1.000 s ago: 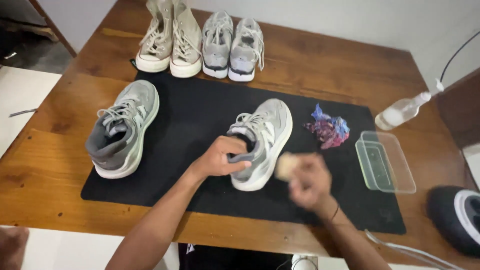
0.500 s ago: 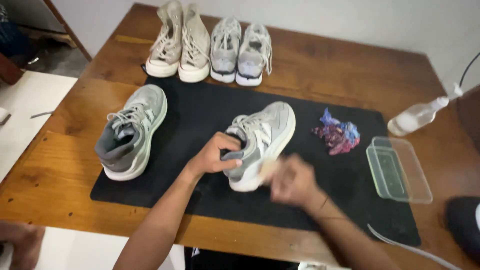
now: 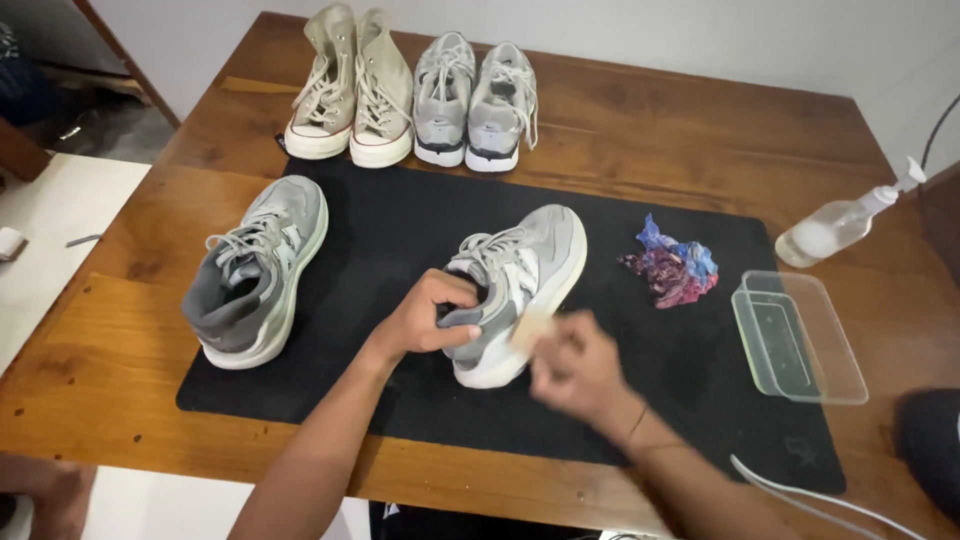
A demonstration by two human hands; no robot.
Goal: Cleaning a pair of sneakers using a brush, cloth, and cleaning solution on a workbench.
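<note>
- Since a moment ago the right hand (image 3: pixel 575 365) has stayed at the shoe's side, blurred, fingers closed on a small pale pad (image 3: pixel 530 328) touching the sole edge.
- Left hand (image 3: pixel 428 315) is curled shut around the heel collar of the grey sneaker (image 3: pixel 520 275), which sits mid-way across the black mat (image 3: pixel 400 220).
- Its mate (image 3: pixel 255 270) lies well apart at the mat's left end.
- A crumpled cloth (image 3: pixel 672 265), clear tub (image 3: pixel 797 335) and spray bottle (image 3: pixel 840 222) sit to the right; two more pairs stand on the desk (image 3: pixel 680 130).
</note>
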